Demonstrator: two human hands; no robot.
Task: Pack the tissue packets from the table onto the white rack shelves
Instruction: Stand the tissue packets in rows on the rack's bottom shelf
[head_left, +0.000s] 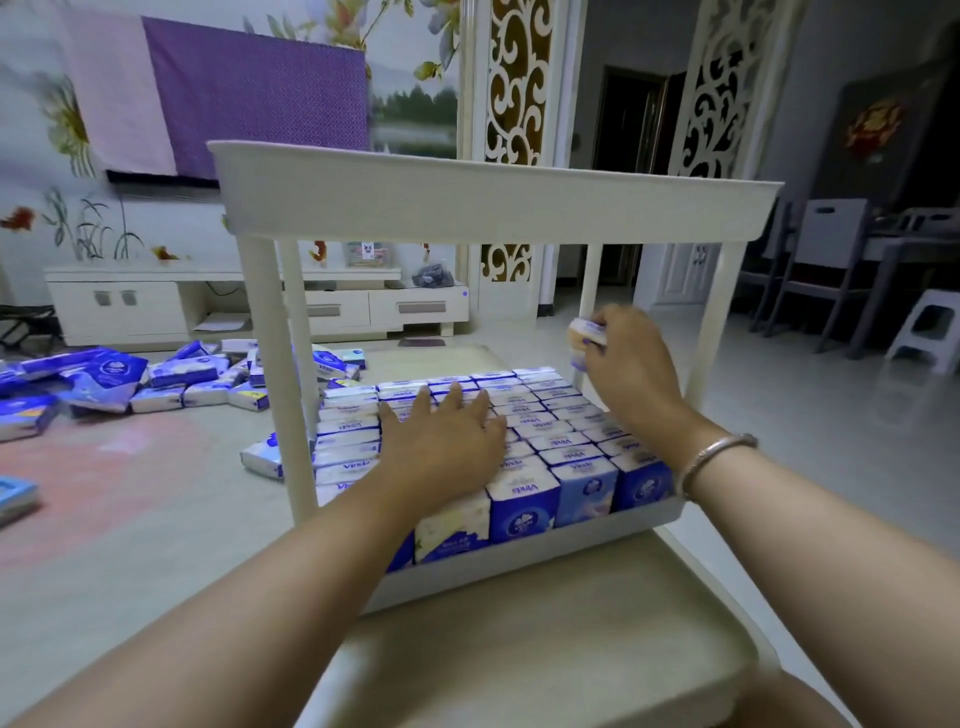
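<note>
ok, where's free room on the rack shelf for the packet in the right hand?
Bare strip of the shelf at the far end, beyond the last packet row, by the right hand. Elsewhere packed tight; left hand presses on the rows. Loose packets crowd the table left.

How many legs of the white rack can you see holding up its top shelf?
4: two at the left, front and back; two at the right, back and front. None seem hidden.

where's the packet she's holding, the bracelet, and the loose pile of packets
held packet (586, 332), head view, its end showing left of the right hand's fingers
bracelet (714, 457), head view, band across the right wrist
loose pile (119, 376), head view, blue packet in its middle
</note>
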